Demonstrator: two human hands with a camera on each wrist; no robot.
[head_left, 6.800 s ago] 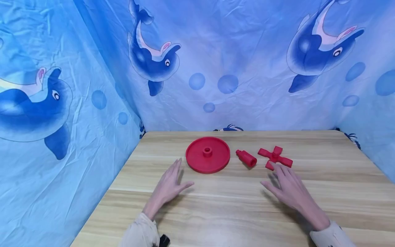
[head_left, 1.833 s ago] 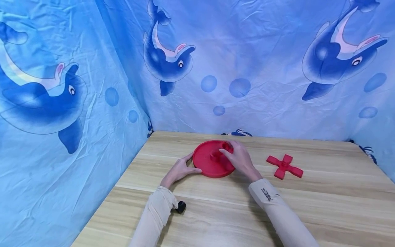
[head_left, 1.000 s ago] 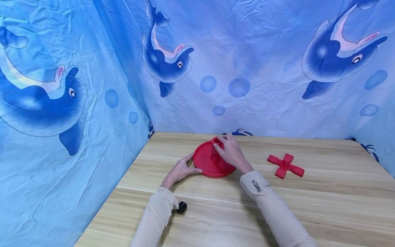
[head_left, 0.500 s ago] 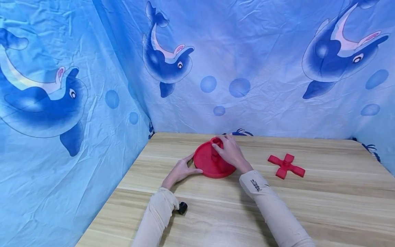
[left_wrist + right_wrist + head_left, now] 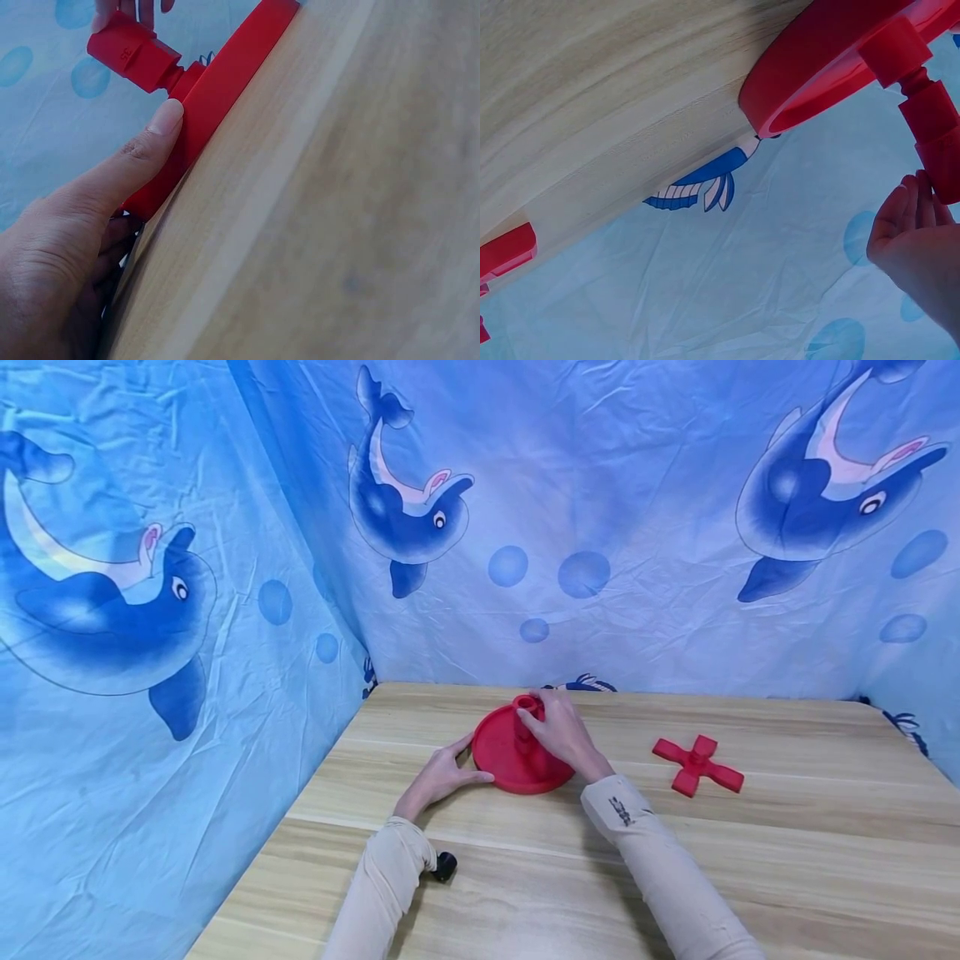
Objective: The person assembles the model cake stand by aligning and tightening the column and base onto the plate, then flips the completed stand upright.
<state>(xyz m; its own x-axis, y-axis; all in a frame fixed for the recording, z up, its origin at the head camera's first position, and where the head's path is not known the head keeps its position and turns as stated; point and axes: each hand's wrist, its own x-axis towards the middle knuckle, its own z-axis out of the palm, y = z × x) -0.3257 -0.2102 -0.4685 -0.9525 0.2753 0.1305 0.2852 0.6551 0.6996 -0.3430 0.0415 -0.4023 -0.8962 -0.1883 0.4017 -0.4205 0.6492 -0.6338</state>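
A red round dish-like base with a raised rim and a central hub lies on the table. My left hand holds its left edge, the thumb against the outer wall in the left wrist view. My right hand pinches a red hollow cylinder near its top. The cylinder stands upright over the hub, narrow end down. Its thin neck shows just above the hub in both wrist views, and "35" is marked on its side in the left wrist view. My right hand hides part of the base in the head view.
A red four-armed cross piece lies on the wooden table to the right of the base. Blue dolphin-print sheets hang behind and at the sides. A black object sits at my left cuff.
My left hand has come to the base's edge. The right hand has taken up the cylinder, brought it over the base and turned it upright on the hub. Over the last second, little moves.
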